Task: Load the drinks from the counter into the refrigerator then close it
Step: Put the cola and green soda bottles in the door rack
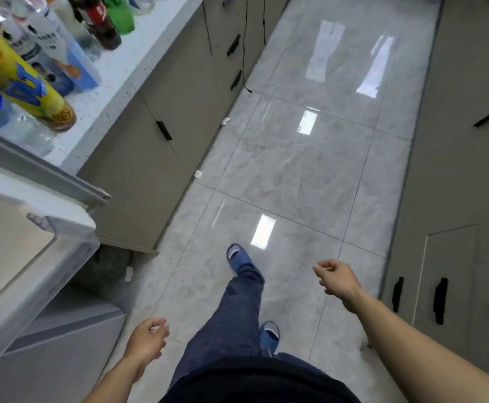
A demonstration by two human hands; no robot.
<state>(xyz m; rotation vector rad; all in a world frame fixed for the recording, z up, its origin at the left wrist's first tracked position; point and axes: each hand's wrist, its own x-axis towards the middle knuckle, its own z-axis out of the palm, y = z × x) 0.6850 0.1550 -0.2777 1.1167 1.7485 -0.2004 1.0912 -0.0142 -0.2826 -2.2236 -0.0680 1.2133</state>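
Several drinks stand on the white counter [127, 68] at the upper left: a yellow bottle [19, 80], a dark cola bottle [103, 24], a green bottle [122, 17], clear water bottles [42, 33] and a blue carton [83, 71]. The refrigerator door [33, 242] stands open at the left edge. My left hand [147, 341] hangs low beside the refrigerator, fingers loosely curled, holding nothing. My right hand [339, 277] hangs over the floor to the right, also loosely curled and holding nothing.
Grey cabinets with black handles [164, 130] run under the counter. More cabinets [470, 170] line the right side. A glossy tiled floor [295, 155] lies between them, with small white scraps [198, 173] by the cabinet base. A black cable [244, 53] hangs from the counter.
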